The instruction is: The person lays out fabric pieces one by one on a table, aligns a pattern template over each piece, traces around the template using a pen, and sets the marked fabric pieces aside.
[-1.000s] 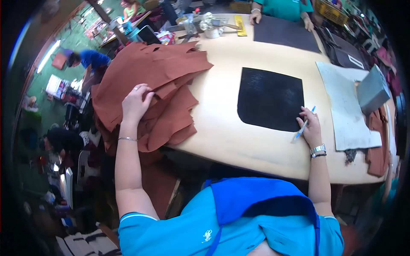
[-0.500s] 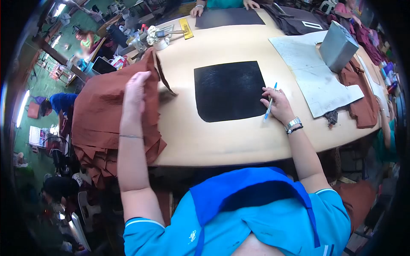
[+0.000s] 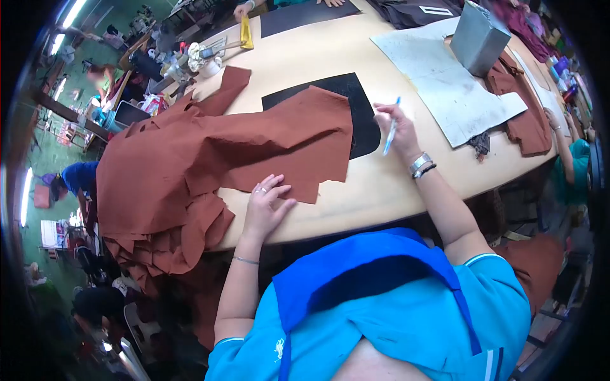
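A sheet of rust-brown material (image 3: 279,133), cloth or thin leather, stretches rightward from a draped pile (image 3: 146,171) of the same colour at the table's left edge. It covers most of a flat black panel (image 3: 365,124), whose top and right sides still show. My left hand (image 3: 267,206) rests with fingers spread at the sheet's near edge; the fingertips touch it. My right hand (image 3: 400,130) holds a blue-and-white pen (image 3: 391,130) just right of the panel, above the table.
The pale table (image 3: 406,184) bears a large grey-white template (image 3: 432,89) and a metal block (image 3: 480,41) on the right. Brown pieces (image 3: 530,127) lie beyond them. At the far left stand a white pot (image 3: 210,66) and brush. Co-workers' hands (image 3: 244,9) are across the table.
The brown sheet has been spread rightward from the pile over the black panel. My left hand has come down and right, from the pile to the sheet's near edge. My right hand keeps the pen.
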### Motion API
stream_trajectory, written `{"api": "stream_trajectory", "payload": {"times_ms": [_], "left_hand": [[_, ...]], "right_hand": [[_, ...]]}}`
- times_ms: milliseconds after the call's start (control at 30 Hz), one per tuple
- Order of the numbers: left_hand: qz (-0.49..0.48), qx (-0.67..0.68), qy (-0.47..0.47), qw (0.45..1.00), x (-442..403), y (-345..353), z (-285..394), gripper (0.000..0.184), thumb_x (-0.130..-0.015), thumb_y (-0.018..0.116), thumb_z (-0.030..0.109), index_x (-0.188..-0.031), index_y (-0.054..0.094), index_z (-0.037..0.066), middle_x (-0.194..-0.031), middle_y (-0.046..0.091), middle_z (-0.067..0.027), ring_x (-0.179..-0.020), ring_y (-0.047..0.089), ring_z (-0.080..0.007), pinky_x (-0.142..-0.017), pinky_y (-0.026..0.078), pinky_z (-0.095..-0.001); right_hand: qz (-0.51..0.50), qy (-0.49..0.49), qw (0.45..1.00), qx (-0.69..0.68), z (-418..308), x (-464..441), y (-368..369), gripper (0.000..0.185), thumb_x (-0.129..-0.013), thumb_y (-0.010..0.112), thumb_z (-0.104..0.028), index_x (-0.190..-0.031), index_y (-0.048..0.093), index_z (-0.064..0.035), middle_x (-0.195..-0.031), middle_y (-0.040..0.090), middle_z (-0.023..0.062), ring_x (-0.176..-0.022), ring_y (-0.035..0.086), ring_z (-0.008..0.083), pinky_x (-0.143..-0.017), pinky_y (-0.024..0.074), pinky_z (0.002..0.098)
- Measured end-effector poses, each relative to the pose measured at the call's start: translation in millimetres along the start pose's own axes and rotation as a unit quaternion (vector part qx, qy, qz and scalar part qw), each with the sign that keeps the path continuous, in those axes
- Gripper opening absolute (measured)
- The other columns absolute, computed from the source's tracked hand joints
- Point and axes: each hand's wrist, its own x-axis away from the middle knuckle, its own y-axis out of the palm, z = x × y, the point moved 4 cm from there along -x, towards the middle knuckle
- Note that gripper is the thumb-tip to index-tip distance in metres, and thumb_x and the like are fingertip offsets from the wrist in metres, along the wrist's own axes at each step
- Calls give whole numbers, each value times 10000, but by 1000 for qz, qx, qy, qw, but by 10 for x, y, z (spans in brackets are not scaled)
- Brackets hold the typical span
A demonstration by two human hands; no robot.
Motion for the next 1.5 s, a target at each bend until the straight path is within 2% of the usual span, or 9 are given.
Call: {"api": "stream_trajectory", "payload": {"times_ms": [267,600,767,1000,1067,1233,1300,1400,1500], "left_hand": [[134,104,4,985,-388,110,456,113,-891,648,176,-896,599,75,-832,660,-85,-781,631,-300,-671,490,-410],[180,27,-38,983,165,-594,232,234,-787,570,-13,-963,687,86,-884,686,-110,-813,673,-237,-699,505,-332],[130,309,-39,941,200,-1728,611,124,-813,609,-15,-906,692,-10,-810,677,-79,-749,641,-140,-657,494,-270],[-138,16,-128,982,-1462,-1629,-288,160,-831,705,128,-876,682,-24,-645,571,4,-593,497,-73,-561,427,-265],[-62,47,-214,974,-2009,-1507,-468,205,-765,567,11,-888,728,35,-657,628,-18,-615,582,-85,-580,468,-267],[371,-45,91,923,-2992,-2261,-226,280,-806,556,36,-1021,731,77,-874,731,-127,-803,701,-208,-745,527,-304],[454,21,131,881,-2833,-2576,414,202,-886,586,81,-1031,727,77,-924,735,-108,-852,705,-200,-761,523,-289],[497,-7,199,845,-2448,-2449,595,176,-936,600,141,-1049,719,76,-984,730,-104,-872,703,-193,-762,520,-280],[461,-46,224,857,-1980,-1954,429,155,-930,609,99,-1045,704,55,-999,719,-106,-893,691,-187,-775,525,-307]], "right_hand": [[-247,-276,881,295,-825,676,1204,572,-761,737,-134,-1300,549,-176,-1155,665,60,-1074,637,224,-1039,381,546],[-237,-149,945,168,-1981,81,-2,141,-853,691,-2,-992,707,-28,-845,702,69,-759,661,118,-654,520,259],[-164,-169,961,148,-2754,19,-463,135,-798,735,12,-920,717,-42,-839,703,43,-794,649,100,-720,506,247],[-305,-56,864,396,-1951,-1114,-304,291,-831,686,-239,-1058,688,-57,-907,685,165,-843,648,297,-793,498,393],[-277,-132,866,396,-1673,-1574,-193,200,-816,660,-150,-993,707,-70,-818,694,109,-789,661,245,-758,513,353],[124,-343,875,319,-2207,-2391,-415,269,-837,551,11,-1042,693,-88,-912,704,128,-854,676,171,-754,510,295],[90,-335,913,212,-2614,-2275,-498,282,-992,519,-259,-1078,618,-9,-911,645,46,-787,611,121,-747,517,266],[-53,-347,931,-101,-2667,-1962,-479,298,-1014,487,-260,-1087,617,-2,-943,649,56,-763,592,116,-729,511,282],[46,-452,868,202,-2341,-1428,-579,195,-877,591,-14,-1032,702,-60,-852,706,87,-843,689,175,-731,535,319]]}}
